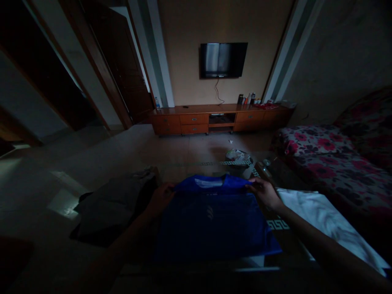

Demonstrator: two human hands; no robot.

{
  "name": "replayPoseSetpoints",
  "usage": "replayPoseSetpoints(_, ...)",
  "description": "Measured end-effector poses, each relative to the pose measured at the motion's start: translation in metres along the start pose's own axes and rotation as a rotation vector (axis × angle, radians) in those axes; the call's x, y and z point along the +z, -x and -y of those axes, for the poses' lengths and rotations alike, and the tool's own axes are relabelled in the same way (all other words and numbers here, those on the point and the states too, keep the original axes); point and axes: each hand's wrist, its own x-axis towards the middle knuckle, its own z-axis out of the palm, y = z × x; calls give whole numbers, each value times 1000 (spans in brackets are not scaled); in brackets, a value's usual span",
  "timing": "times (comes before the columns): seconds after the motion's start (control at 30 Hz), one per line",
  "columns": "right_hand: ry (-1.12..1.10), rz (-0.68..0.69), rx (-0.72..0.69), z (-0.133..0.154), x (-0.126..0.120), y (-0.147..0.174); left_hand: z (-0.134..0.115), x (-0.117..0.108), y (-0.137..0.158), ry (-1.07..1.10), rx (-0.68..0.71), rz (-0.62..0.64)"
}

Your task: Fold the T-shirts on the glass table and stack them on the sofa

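Note:
A blue T-shirt (214, 228) with a small pale logo on its front lies spread over the glass table in front of me, its collar on the far side. My left hand (162, 196) pinches the shirt's far left corner beside the collar. At the far right corner, my right hand (266, 192) grips the cloth between thumb and fingers. Folded white cloth (324, 224) lies to the right, partly behind my right forearm. On the left rests a heap of dark grey clothing (116, 204), beyond my left forearm.
The glass table (277, 224) has a Greek-key border. Past its far edge stands a filled waste bin (237, 157). A flower-patterned sofa (324, 143) is on the right. Against the far wall sits a low wooden cabinet (194, 119) below a television (223, 60). The room is dim.

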Motion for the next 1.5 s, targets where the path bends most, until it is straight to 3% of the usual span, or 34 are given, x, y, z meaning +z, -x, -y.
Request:
replayPoseSetpoints(0.07, 117, 33, -31, -6, -2, 38, 7, 4, 36, -56, 83, 58)
replayPoseSetpoints(0.17, 335, 132, -76, -19, 4, 88, 21, 18, 81, -243, 205, 244)
replayPoseSetpoints(0.23, 481, 245, -102, -25, 12, 111, 26, 28, 101, -386, 268, 344)
replayPoseSetpoints(0.33, 657, 315, -125, -25, 27, 130, 20, 41, 116, -520, 313, 359)
replayPoseSetpoints(0.5, 645, 350, -222, -10, 58, 136, -22, 58, 124, -557, 388, 390)
replayPoseSetpoints(0.63, 590, 369, -186, 7, 74, 132, -44, 73, 130, -601, 362, 376)
replayPoseSetpoints(0.8, 486, 383, -248, 20, 70, 137, -35, 79, 143, -607, 372, 300)
replayPoseSetpoints(1.0, 490, 372, -308, 25, 62, 152, -21, 68, 151, -614, 366, 280)
replayPoseSetpoints(1.33, 533, 448, -259, 33, 68, 168, -32, 53, 141, -585, 339, 375)
replayPoseSetpoints(1.5, 615, 355, -141, 37, 72, 141, -46, 67, 124, -583, 235, 247)
